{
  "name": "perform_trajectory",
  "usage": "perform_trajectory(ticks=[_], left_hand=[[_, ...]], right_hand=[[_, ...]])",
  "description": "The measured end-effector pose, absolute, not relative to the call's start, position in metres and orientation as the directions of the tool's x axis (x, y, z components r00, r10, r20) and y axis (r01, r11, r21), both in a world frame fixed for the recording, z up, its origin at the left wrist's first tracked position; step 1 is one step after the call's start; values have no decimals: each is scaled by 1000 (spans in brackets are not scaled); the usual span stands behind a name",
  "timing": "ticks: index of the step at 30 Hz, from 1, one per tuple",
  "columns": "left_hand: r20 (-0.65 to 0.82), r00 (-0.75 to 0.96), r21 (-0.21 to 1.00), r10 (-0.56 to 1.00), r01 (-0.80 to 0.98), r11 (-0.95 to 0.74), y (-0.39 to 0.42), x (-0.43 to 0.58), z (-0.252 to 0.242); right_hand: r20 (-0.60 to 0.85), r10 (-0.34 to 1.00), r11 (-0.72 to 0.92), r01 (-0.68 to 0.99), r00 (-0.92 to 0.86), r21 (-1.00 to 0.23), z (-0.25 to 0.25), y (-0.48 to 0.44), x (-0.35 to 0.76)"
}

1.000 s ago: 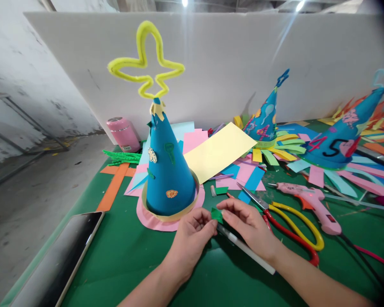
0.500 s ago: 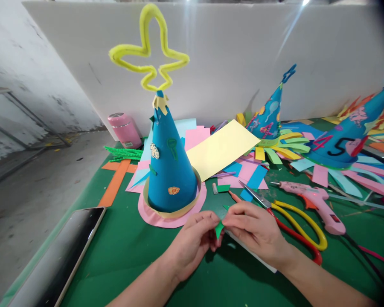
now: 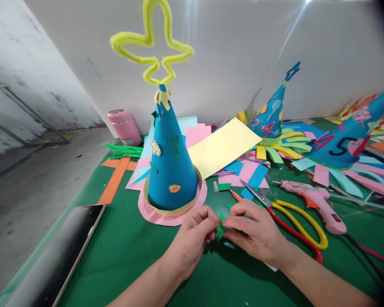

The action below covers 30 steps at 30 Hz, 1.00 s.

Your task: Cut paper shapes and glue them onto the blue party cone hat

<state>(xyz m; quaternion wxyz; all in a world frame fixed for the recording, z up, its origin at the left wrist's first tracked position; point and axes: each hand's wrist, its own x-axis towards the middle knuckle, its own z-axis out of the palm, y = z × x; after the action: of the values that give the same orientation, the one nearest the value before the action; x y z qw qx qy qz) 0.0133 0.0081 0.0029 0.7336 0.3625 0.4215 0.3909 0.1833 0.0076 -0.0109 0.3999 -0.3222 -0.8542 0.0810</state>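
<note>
Head view: your left hand (image 3: 192,238) and right hand (image 3: 257,230) were close together, fingertips pinched on the green paper scrap (image 3: 221,230), right of and nearer than the blue hat (image 3: 173,170). Uneven pulling could probably have torn the scrap; a rightward swing of your right hand could have knocked the scissors (image 3: 284,227).

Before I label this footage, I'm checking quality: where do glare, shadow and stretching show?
Head view: light streaks run down the white board; head view: a pale sheen covers part of the phone, which looks stretched toward the corner; head view: shadow darkens the table below the right hand.
</note>
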Motion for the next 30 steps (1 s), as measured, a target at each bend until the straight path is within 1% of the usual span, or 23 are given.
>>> perform_trajectory(ticks=[4,12,24,30], left_hand=[[-322,330,879,887,-244,410,8,15,5],[-307,317,901,898,-207,381,7,15,6],[-315,296,869,902,-293,399,6,16,7],[-314,284,860,906,-318,398,5,16,9]], right_hand=[[639,600,785,506,-481,-357,-8,8,182],[635,588,792,518,-501,-325,-5,7,183],[670,556,804,523,-492,-282,-7,3,178],[694,550,806,513,-465,-295,-7,2,179]])
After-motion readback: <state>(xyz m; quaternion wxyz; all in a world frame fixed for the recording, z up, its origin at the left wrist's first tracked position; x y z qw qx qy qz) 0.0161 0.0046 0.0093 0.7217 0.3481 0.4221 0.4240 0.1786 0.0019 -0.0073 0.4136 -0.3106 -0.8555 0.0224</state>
